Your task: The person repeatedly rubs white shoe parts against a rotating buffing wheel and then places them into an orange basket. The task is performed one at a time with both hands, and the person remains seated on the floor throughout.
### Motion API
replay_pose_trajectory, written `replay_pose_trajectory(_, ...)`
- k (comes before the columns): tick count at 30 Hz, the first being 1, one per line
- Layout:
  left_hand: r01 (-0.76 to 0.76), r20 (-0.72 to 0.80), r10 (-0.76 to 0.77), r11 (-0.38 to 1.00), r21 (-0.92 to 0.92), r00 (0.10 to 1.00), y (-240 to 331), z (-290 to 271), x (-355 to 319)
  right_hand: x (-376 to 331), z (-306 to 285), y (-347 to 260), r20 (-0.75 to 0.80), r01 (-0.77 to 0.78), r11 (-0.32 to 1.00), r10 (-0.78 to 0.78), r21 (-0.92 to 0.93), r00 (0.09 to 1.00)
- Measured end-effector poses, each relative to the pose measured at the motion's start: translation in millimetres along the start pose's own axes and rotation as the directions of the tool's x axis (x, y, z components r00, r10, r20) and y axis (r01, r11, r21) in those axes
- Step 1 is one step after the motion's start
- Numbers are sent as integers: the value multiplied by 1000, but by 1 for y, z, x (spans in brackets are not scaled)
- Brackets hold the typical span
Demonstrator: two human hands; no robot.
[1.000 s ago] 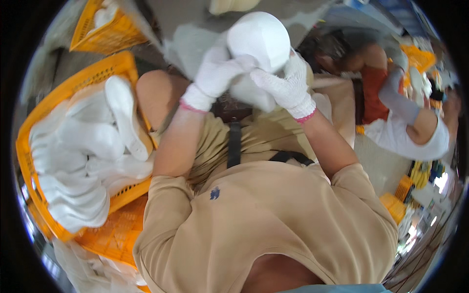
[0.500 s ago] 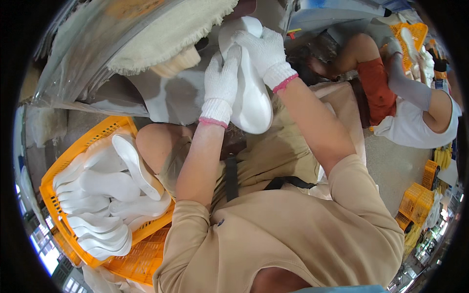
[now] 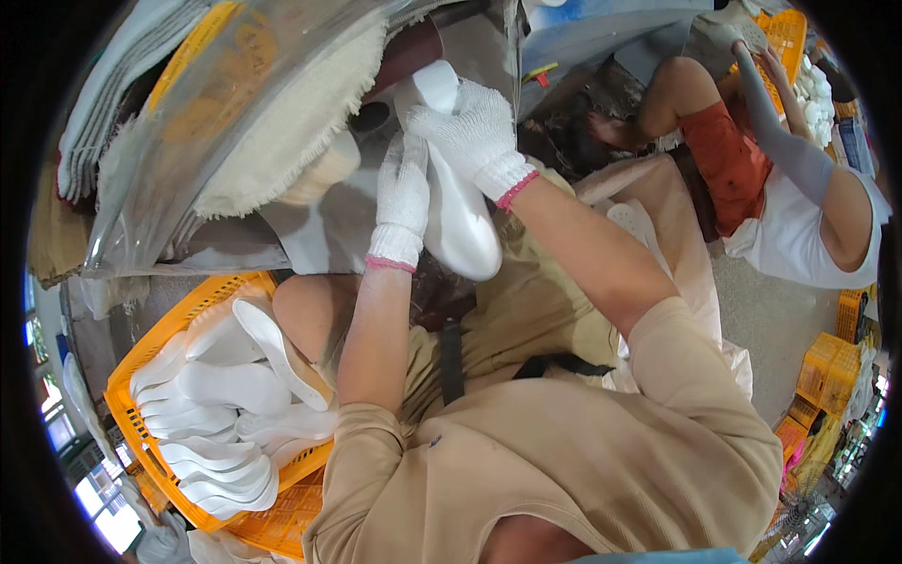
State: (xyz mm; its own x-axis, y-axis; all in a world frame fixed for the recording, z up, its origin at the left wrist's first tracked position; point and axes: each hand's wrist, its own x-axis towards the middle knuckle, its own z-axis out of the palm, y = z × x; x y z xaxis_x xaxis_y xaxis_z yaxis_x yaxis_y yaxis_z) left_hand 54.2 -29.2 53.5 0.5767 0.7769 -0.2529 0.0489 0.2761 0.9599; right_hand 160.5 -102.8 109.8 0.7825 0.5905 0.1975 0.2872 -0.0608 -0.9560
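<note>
Left hand (image 3: pixel 403 188) and right hand (image 3: pixel 472 130) are jointly grasping a white sole (image 3: pixel 466 233), now showing its length after turning; handling is apparently continuing

Left hand (image 3: pixel 402 195) gloved, fingers (image 3: pixel 411 162) straight, together, pointing forward. Right hand (image 3: pixel 468 132) gloved, curled inward, slightly farther out. Bare forearms (image 3: pixel 592 246) converge.

From my position, grey floor (image 3: pixel 770 293) is visible on the right, bordered by stacked orange crates (image 3: pixel 827 372). At the far left, paned windows (image 3: pixel 113 515) admit bright white light.
</note>
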Motion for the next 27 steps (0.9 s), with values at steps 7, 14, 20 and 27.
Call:
replay_pose_trajectory(7, -236, 191, 248, 968, -87, 950, 3, -12, -26, -57, -9, 30, 0, 320, 904, -334, -283, 943)
replay_pose_trajectory(14, 65, 162, 47, 782, -620, 986, -28, -65, -39, -95, 45, -17, 236, 275, 864, -188, -423, 953)
replay_pose_trajectory(20, 106, 77, -74, 795, -598, 994, -39, -99, -37, -92, 74, -16, 327, 315, 825, -169, -470, 930)
replay_pose_trajectory(27, -513, 235, 456, 747, 423, 858, -16, -115, -57, -119, 29, 6, 315, 539, 759, -444, -365, 839)
